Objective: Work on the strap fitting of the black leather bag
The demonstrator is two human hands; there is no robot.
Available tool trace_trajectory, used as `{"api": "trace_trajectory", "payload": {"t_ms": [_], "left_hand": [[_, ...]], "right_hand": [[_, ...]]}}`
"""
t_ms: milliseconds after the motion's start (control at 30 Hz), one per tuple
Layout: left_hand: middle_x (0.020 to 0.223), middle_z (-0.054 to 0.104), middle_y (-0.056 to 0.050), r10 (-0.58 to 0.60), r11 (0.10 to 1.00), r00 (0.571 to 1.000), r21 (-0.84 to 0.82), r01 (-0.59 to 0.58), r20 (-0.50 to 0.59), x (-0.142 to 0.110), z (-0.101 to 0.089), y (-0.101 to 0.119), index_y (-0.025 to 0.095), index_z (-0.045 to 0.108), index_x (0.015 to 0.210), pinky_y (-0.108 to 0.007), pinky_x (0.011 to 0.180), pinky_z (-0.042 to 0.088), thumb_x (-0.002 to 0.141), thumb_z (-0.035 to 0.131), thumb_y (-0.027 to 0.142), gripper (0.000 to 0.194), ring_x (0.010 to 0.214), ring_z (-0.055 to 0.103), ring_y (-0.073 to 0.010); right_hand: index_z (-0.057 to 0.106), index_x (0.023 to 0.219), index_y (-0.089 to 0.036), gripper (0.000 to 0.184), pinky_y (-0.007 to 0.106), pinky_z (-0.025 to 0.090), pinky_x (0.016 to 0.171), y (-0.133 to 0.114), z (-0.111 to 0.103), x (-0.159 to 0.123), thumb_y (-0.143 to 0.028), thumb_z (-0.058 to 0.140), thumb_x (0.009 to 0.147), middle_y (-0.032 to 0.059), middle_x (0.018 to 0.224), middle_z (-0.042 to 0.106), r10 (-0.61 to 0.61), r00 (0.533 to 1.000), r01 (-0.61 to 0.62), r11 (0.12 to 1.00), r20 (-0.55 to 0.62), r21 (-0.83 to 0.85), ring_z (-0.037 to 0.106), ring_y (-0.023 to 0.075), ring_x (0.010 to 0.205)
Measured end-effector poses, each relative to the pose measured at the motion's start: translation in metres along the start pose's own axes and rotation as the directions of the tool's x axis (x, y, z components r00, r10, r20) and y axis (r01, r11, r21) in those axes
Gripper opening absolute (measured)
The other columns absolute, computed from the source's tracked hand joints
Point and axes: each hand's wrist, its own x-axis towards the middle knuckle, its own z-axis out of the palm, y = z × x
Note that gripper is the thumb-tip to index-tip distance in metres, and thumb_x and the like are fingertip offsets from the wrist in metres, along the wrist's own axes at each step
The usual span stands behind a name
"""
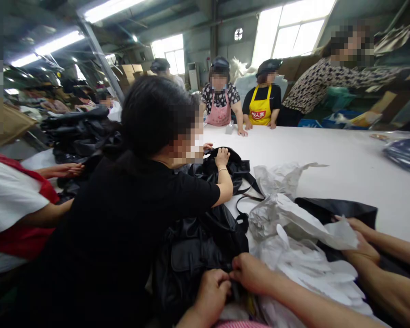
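Observation:
A black leather-look backpack with a flapped front pocket lies on the table before me. Along its right side, my left hand is closed, thumb and fingers pinched together. Right beside it, my right hand is also closed, its fingertips nearly meeting those of the left. Both hands seem to grip a dark edge or strap of the backpack, but the exact part is hidden by my fingers. Crumpled white paper and plastic lies to the right of my right forearm.
Close on my left a person in black leans over, handling another black bag. From the right, a co-worker's hands hold wrapping paper over a black piece. Several people stand around the white table. A plastic-wrapped dark bundle lies far right.

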Motion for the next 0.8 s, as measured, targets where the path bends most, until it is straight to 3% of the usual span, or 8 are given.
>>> {"api": "trace_trajectory", "payload": {"t_ms": [67,133,233,333,533,600,667,800], "left_hand": [[0.063,0.06,0.0,-0.024,1.0,1.0,-0.014,0.024,-0.004,0.002,0.001,-0.003,0.015,0.066,0.068,-0.023,0.057,0.04,0.069,0.049,0.012,0.018,0.059,0.055,-0.0122],[0.059,0.058,0.001,-0.064,0.998,0.998,-0.027,0.064,-0.021,0.004,0.002,-0.004,0.015,0.064,0.068,-0.023,0.056,0.039,0.069,0.049,0.011,0.016,0.056,0.054,-0.0119],[0.056,0.057,0.002,-0.101,0.992,0.995,-0.081,0.1,-0.014,0.006,0.001,-0.002,0.014,0.064,0.068,-0.024,0.054,0.037,0.069,0.05,0.014,0.014,0.055,0.052,-0.0119],[0.055,0.056,0.003,-0.115,0.98,0.993,-0.159,0.117,0.02,0.006,-0.001,0.003,0.014,0.062,0.065,-0.024,0.052,0.035,0.069,0.053,0.019,0.011,0.053,0.051,-0.0117],[0.058,0.058,0.001,-0.053,0.992,0.998,-0.116,0.055,0.018,0.01,-0.008,0.005,0.015,0.06,0.066,-0.025,0.056,0.036,0.07,0.053,0.02,0.01,0.058,0.052,-0.0128],[0.064,0.06,0.0,0.008,1.0,1.0,-0.012,-0.008,-0.002,0.01,-0.009,0.005,0.015,0.059,0.066,-0.025,0.061,0.037,0.073,0.054,0.02,0.009,0.065,0.052,-0.0131],[0.072,0.061,-0.001,0.068,0.992,0.998,0.106,-0.066,-0.012,0.009,-0.01,0.007,0.016,0.058,0.069,-0.025,0.066,0.039,0.075,0.054,0.02,0.008,0.071,0.053,-0.0136],[0.072,0.06,0.001,0.087,0.984,0.996,0.158,-0.086,0.002,0.009,-0.011,0.015,0.018,0.056,0.076,-0.025,0.065,0.04,0.078,0.05,0.018,0.007,0.069,0.057,-0.0129]], "right_hand": [[0.066,0.067,-0.018,0.015,0.027,0.033,0.055,-0.006,0.0,-0.004,-0.022,0.063,0.08,0.0074,0.07,0.068,-0.019,1.0,0.012,0.968,-0.025,-0.251,0.063,0.0225,0.069],[0.07,0.08,-0.017,0.02,0.029,0.039,0.059,-0.01,0.0,-0.012,-0.026,0.054,0.089,0.0109,0.08,0.069,-0.044,0.996,0.011,0.919,-0.076,-0.394,0.065,0.0254,0.075],[0.066,0.099,-0.019,0.016,0.032,0.045,0.067,-0.011,-0.001,-0.026,-0.025,0.059,0.087,0.0092,0.096,0.066,-0.225,0.971,0.161,0.864,-0.079,-0.477,0.064,0.0265,0.084],[0.062,0.109,-0.024,0.037,0.035,0.047,0.073,-0.005,0.003,-0.032,-0.025,0.072,0.074,0.006,0.105,0.061,-0.43,0.899,0.406,0.747,0.083,-0.527,0.06,0.0281,0.09],[0.066,0.098,-0.02,0.017,0.033,0.045,0.072,0.001,0.013,-0.018,-0.027,0.07,0.084,0.0058,0.095,0.062,-0.549,0.826,0.504,0.619,0.127,-0.602,0.059,0.0242,0.086],[0.066,0.096,-0.019,0.01,0.031,0.044,0.07,-0.001,0.008,-0.017,-0.021,0.064,0.086,0.0055,0.092,0.063,-0.55,0.828,0.503,0.638,0.113,-0.583,0.059,0.0221,0.083],[0.065,0.09,-0.018,0.011,0.029,0.043,0.067,-0.003,-0.001,-0.018,-0.016,0.054,0.089,0.0053,0.089,0.063,-0.53,0.847,0.482,0.727,0.047,-0.489,0.059,0.0194,0.079],[0.062,0.076,-0.018,0.029,0.027,0.042,0.066,0.002,-0.016,-0.013,-0.031,0.043,0.094,0.0039,0.075,0.063,-0.405,0.903,0.406,0.914,-0.144,-0.023,0.059,0.0164,0.071]]}}
